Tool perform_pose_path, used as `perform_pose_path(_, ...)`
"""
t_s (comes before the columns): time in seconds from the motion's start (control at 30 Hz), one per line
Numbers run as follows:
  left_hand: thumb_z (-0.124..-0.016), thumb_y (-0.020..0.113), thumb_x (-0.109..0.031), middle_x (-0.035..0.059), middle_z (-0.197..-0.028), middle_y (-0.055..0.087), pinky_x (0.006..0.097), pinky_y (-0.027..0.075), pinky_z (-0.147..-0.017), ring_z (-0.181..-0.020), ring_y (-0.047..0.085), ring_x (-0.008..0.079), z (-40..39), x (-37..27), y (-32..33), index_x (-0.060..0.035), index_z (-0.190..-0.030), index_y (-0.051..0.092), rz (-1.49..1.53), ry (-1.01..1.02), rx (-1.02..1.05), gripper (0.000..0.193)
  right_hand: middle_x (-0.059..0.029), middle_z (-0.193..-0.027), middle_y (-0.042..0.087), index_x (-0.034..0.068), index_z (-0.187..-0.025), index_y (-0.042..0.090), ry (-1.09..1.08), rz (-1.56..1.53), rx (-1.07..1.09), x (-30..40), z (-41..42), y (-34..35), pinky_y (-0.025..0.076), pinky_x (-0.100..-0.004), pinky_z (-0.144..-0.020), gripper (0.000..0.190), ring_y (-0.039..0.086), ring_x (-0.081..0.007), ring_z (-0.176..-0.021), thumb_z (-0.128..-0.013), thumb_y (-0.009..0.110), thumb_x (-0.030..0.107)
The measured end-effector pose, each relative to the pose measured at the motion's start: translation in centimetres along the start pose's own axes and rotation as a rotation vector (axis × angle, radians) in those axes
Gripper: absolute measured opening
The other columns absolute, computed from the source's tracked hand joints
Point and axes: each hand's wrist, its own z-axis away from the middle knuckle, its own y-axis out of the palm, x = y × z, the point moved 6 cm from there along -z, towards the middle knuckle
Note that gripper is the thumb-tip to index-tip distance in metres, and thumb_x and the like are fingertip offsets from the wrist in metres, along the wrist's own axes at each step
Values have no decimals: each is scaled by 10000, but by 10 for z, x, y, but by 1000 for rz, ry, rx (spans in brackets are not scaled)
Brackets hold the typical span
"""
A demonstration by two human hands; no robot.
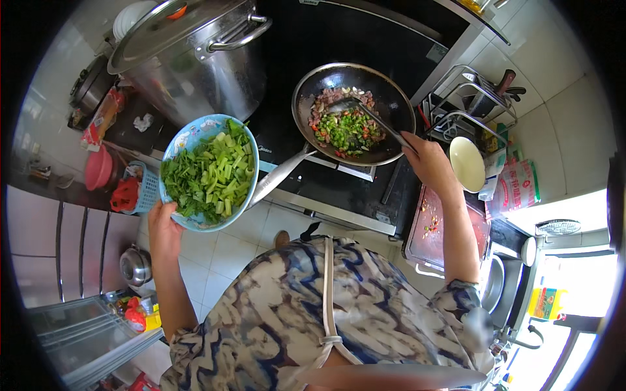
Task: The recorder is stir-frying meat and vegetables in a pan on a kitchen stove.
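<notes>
My left hand grips the rim of a light-blue patterned bowl. Chopped green leaves and stalks, which look like celery, fill much of the bowl. It is held left of the wok, above the wok's metal handle, part of which it hides. In my right hand is the dark handle of a spatula. Its blade rests among the food in the black wok on the stove. Sliced meat, chopped green and red peppers and pale garlic-like pieces lie in the wok.
A large lidded steel stockpot stands at the back left. Right of the stove are a knife rack, an empty cream bowl and a red cutting board with pepper scraps. A blue basket sits at left.
</notes>
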Motion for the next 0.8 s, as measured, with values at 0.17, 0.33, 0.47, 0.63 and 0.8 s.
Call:
perform_pose_path(0.17, -861, 509, -113, 89, -949, 637, 304, 566, -616, -765, 653, 160, -15, -3, 0, 22, -1071, 557, -26, -3, 79, 254, -230, -838, 630, 110, -1144, 598, -97, -8, 24, 23, 3, 13, 492, -459, -727, 295, 604, -403, -834, -854, 578, 163)
perform_pose_path(0.33, -870, 499, -136, 91, -900, 646, 292, 568, -582, -708, 658, 159, -11, -14, 8, 34, -1049, 565, -77, 8, 78, 255, -235, -834, 629, 84, -1175, 589, 67, 22, 69, 25, 37, -40, 481, -443, -718, 327, 608, -399, -810, -858, 574, 164)
perform_pose_path(0.47, -877, 494, -156, 91, -878, 650, 287, 560, -567, -687, 657, 156, -22, -14, 21, 31, -1028, 575, -174, 4, 114, 254, -234, -829, 628, 65, -1151, 591, 91, -27, 214, 20, 62, -39, 471, -457, -719, 299, 602, -409, -804, -867, 553, 150)
perform_pose_path(0.63, -875, 512, -163, 78, -848, 659, 282, 552, -547, -673, 655, 145, -41, -13, 61, 12, -992, 590, -180, -6, 273, 225, -239, -860, 628, 64, -1130, 593, 137, -4, 79, -5, 32, 13, 475, -473, -732, 280, 598, -418, -842, -869, 552, 154)
perform_pose_path(0.8, -869, 525, -186, 61, -814, 652, 282, 553, -548, -657, 646, 135, -52, -12, 109, 3, -988, 597, -266, -25, 383, 234, -243, -848, 627, 79, -1152, 573, 129, 29, -145, -29, 23, 2, 482, -484, -723, 293, 599, -419, -850, -878, 545, 178)
